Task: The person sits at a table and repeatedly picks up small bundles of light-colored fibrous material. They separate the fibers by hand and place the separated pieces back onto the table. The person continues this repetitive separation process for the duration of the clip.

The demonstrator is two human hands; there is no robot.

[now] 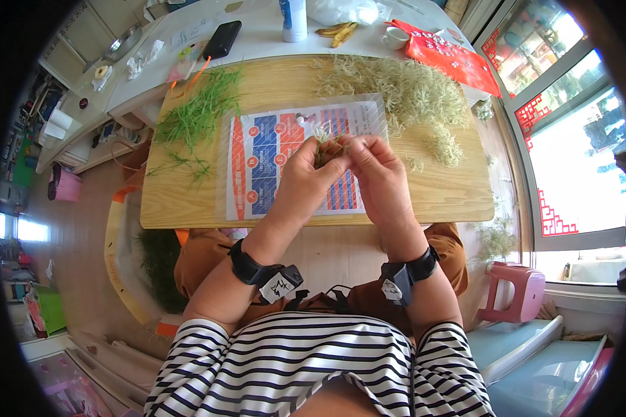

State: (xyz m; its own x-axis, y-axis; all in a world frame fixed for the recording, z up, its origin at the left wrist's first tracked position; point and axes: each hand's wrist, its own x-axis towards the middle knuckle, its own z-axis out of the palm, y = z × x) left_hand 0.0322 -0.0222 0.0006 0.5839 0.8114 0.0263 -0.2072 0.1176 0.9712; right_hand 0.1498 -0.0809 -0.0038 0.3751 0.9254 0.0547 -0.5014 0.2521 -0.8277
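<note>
In front of me, over a wooden tabletop [438,193], my left hand [313,169] grips a small sprig [322,132] with a pale, frayed tip and greenish stems. My right hand [381,172] pinches the same sprig's thin stems, its fingertips meeting those of the left. The fingers hide much of the sprig. Beneath both hands lies a printed sheet in a clear plastic cover [263,182]. To its left is a loose heap of thin green sprigs [201,107]. A larger heap of pale, curly sprigs [414,88] spreads at the far right, partly over the cover's edge.
Behind the wooden top, a white table [261,39] bears a black power bank [222,39] with an orange cable, a white bottle [294,23], banana peels [339,33], a white cup [395,37] and a red bag [448,56]. On the floor stands a pink stool [519,292] at right.
</note>
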